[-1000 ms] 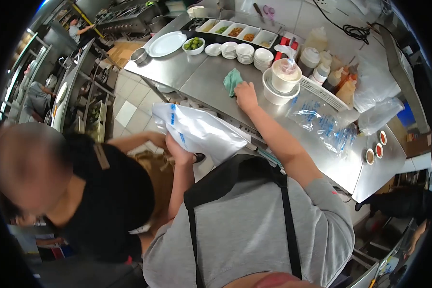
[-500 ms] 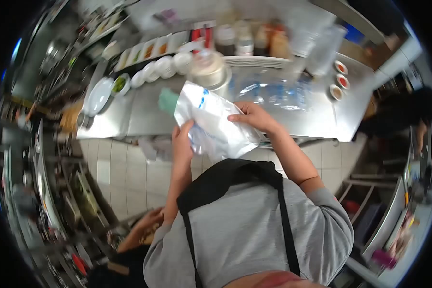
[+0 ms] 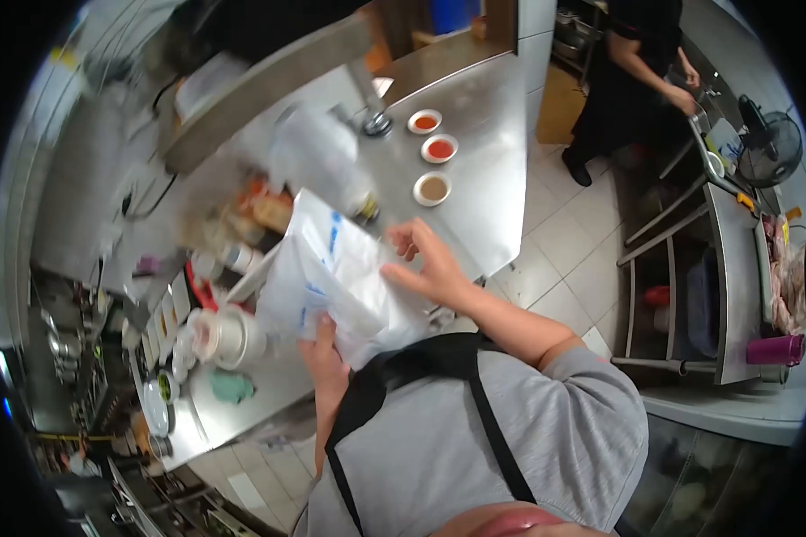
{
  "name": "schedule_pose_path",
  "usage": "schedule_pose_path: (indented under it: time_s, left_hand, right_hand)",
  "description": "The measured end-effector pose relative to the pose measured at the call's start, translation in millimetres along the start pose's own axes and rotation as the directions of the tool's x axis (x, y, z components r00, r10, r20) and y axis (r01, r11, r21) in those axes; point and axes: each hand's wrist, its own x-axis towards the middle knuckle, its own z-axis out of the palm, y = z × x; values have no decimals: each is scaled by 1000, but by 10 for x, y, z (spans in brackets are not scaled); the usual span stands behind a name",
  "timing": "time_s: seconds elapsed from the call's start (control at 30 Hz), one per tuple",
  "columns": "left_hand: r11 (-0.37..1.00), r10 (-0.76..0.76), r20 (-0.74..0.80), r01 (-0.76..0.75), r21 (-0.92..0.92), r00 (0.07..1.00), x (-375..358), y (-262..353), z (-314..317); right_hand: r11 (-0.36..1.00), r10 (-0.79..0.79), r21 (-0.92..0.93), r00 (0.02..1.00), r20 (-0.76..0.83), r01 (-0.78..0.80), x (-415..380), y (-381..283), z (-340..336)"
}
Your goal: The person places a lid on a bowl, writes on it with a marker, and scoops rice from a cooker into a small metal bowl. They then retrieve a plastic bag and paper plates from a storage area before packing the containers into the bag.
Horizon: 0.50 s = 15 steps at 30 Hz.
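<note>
Head view looks straight down past a grey shirt and black apron at a white plastic bag with blue print, held up in front of the chest and over the near edge of the steel worktop. The left hand sits under the bag's lower end, its grip closed on the bottom edge, thumb on the front face. The right hand is on the bag's right side, fingers spread and only loosely curled, resting against the plastic more than pinching it, so that grip is wide. The bag's long axis runs from the left hand up and away toward the back of the worktop, leaning a bit left, so the top end is the far end from both hands; the right hand is nearer to it. The bag looks thin, crinkly and half translucent, sort of puffed rather than flat. Beyond it sit three small sauce dishes, two red and one brown, well apart from the bag. A stack of white tubs and a green cloth lie to the left. Another person in black stands at the far end.
</note>
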Motion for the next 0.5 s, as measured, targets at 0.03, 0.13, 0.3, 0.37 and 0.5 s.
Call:
schedule_pose_path:
  time_s: [0.03, 0.13, 0.3, 0.37, 0.5]
  left_hand:
    - [999, 30, -63, -29, 21, 998, 76, -68, 232]
    - [921, 284, 6, -274, 275, 959, 269, -397, 805]
    - [828, 190, 260, -297, 476, 947, 411, -487, 1669]
    - [825, 197, 343, -345, 448, 918, 457, -550, 1883]
    - [732, 218, 402, -421, 535, 889, 560, -616, 2030]
  right_hand:
    - [980, -149, -136, 988, -36, 143, 10, 136, -195]
    - [903, -427, -19, 903, 45, 428, 27, 414, -697]
    - [852, -204, 521, 885, 419, -50, 28, 658, -1171]
    - [799, -216, 594, 879, 425, -91, 112, 729, -1351]
    - [800, -194, 589, 880, 434, -114, 230, 813, -1506]
